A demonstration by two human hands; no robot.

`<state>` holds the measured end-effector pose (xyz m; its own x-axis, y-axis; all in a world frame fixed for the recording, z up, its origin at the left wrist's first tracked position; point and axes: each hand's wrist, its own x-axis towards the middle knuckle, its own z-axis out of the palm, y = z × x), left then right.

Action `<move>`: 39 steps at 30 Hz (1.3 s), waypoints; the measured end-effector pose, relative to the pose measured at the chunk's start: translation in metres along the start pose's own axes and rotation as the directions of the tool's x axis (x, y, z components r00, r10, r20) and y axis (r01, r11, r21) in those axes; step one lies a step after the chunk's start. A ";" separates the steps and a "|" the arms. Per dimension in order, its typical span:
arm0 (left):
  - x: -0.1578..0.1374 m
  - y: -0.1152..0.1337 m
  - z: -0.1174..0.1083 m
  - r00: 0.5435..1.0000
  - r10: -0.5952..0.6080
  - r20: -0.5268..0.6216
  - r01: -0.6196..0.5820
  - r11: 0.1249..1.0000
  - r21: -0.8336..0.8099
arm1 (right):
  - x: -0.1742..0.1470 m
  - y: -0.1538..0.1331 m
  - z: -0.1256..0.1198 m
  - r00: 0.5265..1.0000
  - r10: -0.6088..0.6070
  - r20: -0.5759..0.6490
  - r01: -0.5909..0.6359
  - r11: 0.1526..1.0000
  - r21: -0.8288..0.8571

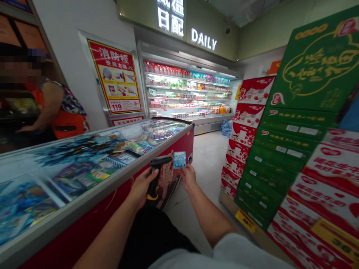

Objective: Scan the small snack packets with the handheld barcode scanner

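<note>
My left hand (142, 187) is wrapped around the grip of a black-and-yellow handheld scanner (161, 161), its head just beside the small blue card (179, 159). My right hand (188, 177) pinches that card by its lower edge, probably to leave the printed face uncovered. A chest freezer (61, 235) on my left and stacked green cartons (280, 149) on my right narrow the floor (204, 149). Across the freezer is a person (56, 99); farther off, lit refrigerated shelves (207, 129).

Cooler (206, 127) & DAILY sign (204, 39) glow bright; fgnd dimmer; edges stretched, blurry.
</note>
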<state>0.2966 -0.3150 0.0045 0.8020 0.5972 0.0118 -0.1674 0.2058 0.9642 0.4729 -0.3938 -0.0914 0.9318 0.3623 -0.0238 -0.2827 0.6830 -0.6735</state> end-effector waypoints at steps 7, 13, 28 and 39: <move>0.002 -0.011 0.011 0.998 -0.051 0.027 0.050 0.999 0.010 | -0.003 0.013 -0.011 0.998 0.005 -0.063 -0.004 1.000 0.008; 0.001 -0.009 0.010 0.996 -0.087 0.001 0.087 0.996 -0.013 | -0.003 0.008 -0.015 0.997 0.001 -0.073 0.001 1.000 0.028; -0.003 -0.007 0.008 0.996 -0.090 -0.002 0.090 0.995 -0.031 | -0.005 0.013 -0.017 0.995 0.023 -0.099 -0.018 0.999 0.047; 0.005 0.001 -0.006 0.998 -0.031 -0.059 0.027 0.998 -0.065 | -0.005 0.030 0.036 0.997 0.078 0.003 -0.078 0.997 -0.005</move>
<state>0.2968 -0.3074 0.0039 0.7714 0.6355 -0.0334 -0.1828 0.2716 0.9449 0.4516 -0.3524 -0.0847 0.9062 0.4162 -0.0741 -0.3535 0.6498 -0.6730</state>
